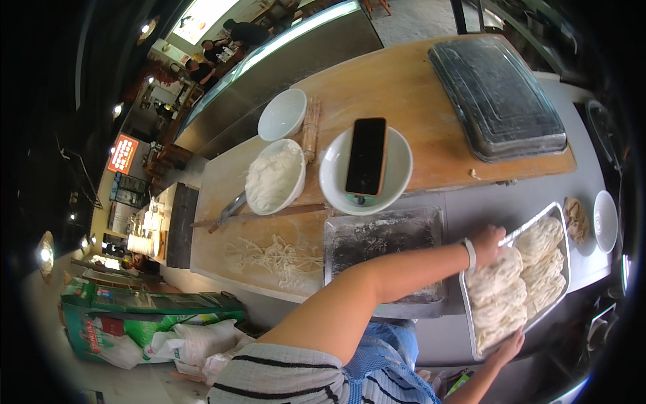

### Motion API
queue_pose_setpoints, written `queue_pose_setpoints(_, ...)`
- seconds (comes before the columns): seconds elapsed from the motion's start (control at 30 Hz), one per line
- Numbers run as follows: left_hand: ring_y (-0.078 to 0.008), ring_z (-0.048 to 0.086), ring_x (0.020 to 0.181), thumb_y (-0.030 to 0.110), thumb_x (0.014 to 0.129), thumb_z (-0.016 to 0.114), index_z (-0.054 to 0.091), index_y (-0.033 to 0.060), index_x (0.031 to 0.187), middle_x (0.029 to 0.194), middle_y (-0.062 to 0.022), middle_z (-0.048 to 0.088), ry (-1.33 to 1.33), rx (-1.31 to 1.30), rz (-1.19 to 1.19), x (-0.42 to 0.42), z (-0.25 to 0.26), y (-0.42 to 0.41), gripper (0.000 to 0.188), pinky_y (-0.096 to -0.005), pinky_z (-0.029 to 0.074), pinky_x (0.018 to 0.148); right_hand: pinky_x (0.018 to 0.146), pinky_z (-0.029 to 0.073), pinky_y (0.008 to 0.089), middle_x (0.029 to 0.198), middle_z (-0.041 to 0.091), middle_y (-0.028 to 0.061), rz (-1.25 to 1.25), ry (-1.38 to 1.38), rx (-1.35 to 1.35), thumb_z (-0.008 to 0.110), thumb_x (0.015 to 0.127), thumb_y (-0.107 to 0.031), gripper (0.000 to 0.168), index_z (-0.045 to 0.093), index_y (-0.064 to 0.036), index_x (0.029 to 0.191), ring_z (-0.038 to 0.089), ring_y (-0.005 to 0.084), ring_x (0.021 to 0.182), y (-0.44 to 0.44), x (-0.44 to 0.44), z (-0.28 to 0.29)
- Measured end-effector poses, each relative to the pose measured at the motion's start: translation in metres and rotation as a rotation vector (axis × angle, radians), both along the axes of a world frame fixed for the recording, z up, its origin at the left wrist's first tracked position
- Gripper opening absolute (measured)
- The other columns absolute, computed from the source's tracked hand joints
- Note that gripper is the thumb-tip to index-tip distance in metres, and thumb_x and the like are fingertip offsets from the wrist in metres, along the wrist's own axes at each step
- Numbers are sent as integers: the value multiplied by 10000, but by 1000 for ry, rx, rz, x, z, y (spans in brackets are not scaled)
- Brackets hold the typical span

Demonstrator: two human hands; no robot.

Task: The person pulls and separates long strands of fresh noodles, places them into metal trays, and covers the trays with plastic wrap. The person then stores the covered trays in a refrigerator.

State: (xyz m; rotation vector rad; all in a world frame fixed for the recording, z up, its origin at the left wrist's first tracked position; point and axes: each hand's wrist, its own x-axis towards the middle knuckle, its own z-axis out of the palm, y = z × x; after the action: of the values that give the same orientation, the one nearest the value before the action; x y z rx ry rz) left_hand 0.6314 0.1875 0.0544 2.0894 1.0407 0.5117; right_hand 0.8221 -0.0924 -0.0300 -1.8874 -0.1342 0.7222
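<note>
A rectangular metal tray (566, 242) at the right holds several floury bundles of fresh noodles (497, 288) in two rows. My left hand (488, 246), with a white band at the wrist, reaches across my body and grips the tray's far rim. At the near rim is my right hand (508, 348), its fingers against the tray's edge; part of its grip is hidden beneath. The tray sits tilted in view, over the grey counter (434, 333). Left of it, partly behind my left forearm, lies a flour-dusted dark metal tray (383, 235).
A phone (367, 156) rests on a white bowl (330, 171). Nearby are a bowl of flour (272, 177), another white bowl (282, 115), a knife (232, 207) and loose noodles (282, 257). An upturned tray (497, 96) lies on the wooden board (404, 76); a crumpled cloth (576, 220) is rightward.
</note>
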Motion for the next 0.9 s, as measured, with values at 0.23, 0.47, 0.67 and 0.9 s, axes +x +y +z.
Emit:
queue_pose_setpoints(0.23, -388, 552, 701, 113, 766, 627, 463, 20, 810, 729, -182, 548, -344, -102, 27, -68, 84, -80, 193, -450, 414, 603, 934, 394, 327, 1203, 542, 184, 8, 8, 227, 541, 911, -308, 510, 489, 94, 1222, 519, 233, 1051, -71, 21, 53)
queue_pose_setpoints(0.47, -354, 529, 624, 69, 745, 648, 448, 24, 784, 681, -151, 515, -693, -41, 207, -216, 178, -113, 209, -408, 401, 553, 995, 375, 386, 1360, 422, 189, 286, -719, 22, 386, 953, -252, 373, 597, -83, 1209, 459, 298, 1202, -28, -10, 134)
queue_pose_setpoints(0.67, -291, 420, 515, 40, 757, 636, 427, 27, 760, 631, -124, 444, -838, 140, 453, -429, 220, -170, 209, -362, 358, 494, 949, 414, 360, 1292, 469, 197, 531, -1335, -44, 472, 925, -209, 340, 585, -60, 1209, 501, 274, 1134, 32, -221, 261)
queue_pose_setpoints(0.9, -55, 343, 500, 95, 795, 665, 472, 60, 727, 561, 15, 386, -812, 85, 985, -684, 186, -276, 208, -256, 288, 423, 646, 372, 256, 770, 499, -24, 965, -480, 541, 550, 886, -144, 107, 556, -50, 834, 450, 89, 722, 105, -544, 265)
